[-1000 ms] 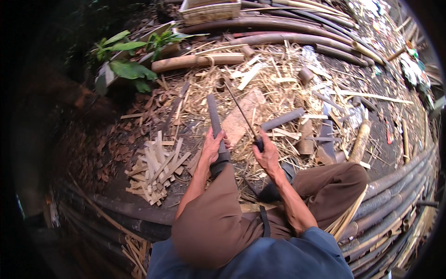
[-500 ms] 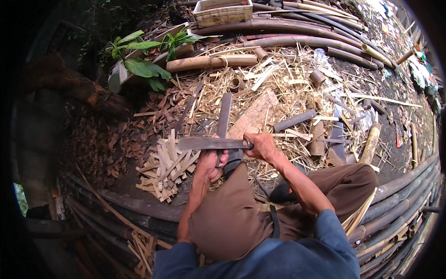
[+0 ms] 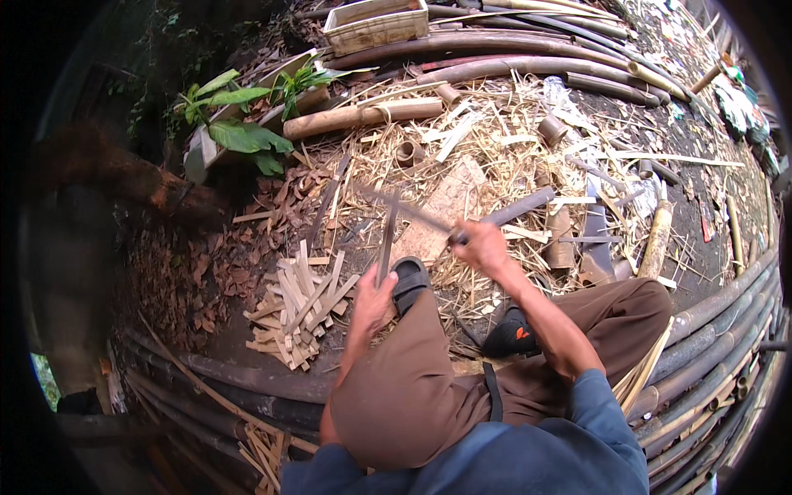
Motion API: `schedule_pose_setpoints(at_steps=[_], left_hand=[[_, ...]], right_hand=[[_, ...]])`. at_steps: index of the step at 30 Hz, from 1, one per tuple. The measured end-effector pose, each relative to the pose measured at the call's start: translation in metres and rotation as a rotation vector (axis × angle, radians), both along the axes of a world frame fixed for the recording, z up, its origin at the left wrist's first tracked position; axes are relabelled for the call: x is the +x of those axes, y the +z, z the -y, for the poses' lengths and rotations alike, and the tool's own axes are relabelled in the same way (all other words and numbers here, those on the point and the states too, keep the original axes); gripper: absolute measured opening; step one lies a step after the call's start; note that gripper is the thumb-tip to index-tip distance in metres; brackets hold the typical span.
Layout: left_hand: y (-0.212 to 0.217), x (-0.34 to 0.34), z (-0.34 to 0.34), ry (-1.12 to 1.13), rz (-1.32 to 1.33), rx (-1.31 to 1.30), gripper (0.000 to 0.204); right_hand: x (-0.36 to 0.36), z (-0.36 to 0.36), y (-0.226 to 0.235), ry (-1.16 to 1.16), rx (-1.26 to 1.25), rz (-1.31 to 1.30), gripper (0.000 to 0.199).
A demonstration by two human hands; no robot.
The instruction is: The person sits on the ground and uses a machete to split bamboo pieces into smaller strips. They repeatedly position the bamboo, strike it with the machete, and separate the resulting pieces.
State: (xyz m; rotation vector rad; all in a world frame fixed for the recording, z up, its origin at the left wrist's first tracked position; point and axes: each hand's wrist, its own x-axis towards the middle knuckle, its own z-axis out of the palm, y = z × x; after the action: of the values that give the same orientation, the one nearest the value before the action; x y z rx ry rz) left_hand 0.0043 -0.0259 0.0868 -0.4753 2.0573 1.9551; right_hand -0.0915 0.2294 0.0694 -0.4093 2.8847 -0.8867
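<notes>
My left hand [image 3: 373, 302] is closed around the lower end of a dark bamboo slat [image 3: 388, 235], which stands narrow side toward me beyond my sandalled foot [image 3: 408, 285]. My right hand [image 3: 487, 250] grips the handle of a machete [image 3: 422, 216]; its blade is smeared by motion and crosses near the top of the slat. Whether blade and slat touch, I cannot tell. Left of my left hand lies a pile of short pale bamboo strips [image 3: 299, 309]. A flat wooden board [image 3: 441, 206] lies on the shavings just past the hands.
Pale bamboo shavings [image 3: 511, 124] cover the ground ahead, with cut bamboo pieces [image 3: 520, 206] and a saw-like blade [image 3: 596, 223] among them. Long bamboo poles [image 3: 495, 66] lie at the back, beside a dirty plastic crate [image 3: 375, 33]. More poles [image 3: 701, 330] run along the right.
The machete has swung from lying flat across the slat to a slant beyond it, and my right hand moved slightly right. My left hand has turned the slat edge-on.
</notes>
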Motion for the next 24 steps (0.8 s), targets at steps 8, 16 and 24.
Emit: schedule_pose_setpoints(at_steps=[8, 16, 24], left_hand=[[0.015, -0.011, -0.032, 0.005, 0.095, -0.300, 0.025], [-0.045, 0.057, 0.052, -0.323, -0.270, -0.423, 0.025], [0.031, 0.003, 0.004, -0.262, 0.449, 0.441, 0.050]], right_hand=[[0.000, 0.018, -0.020, 0.157, 0.162, -0.198, 0.027], [-0.030, -0.077, -0.070, -0.318, -0.106, 0.019, 0.031], [-0.023, 0.015, 0.008, 0.151, -0.327, -0.184, 0.025]])
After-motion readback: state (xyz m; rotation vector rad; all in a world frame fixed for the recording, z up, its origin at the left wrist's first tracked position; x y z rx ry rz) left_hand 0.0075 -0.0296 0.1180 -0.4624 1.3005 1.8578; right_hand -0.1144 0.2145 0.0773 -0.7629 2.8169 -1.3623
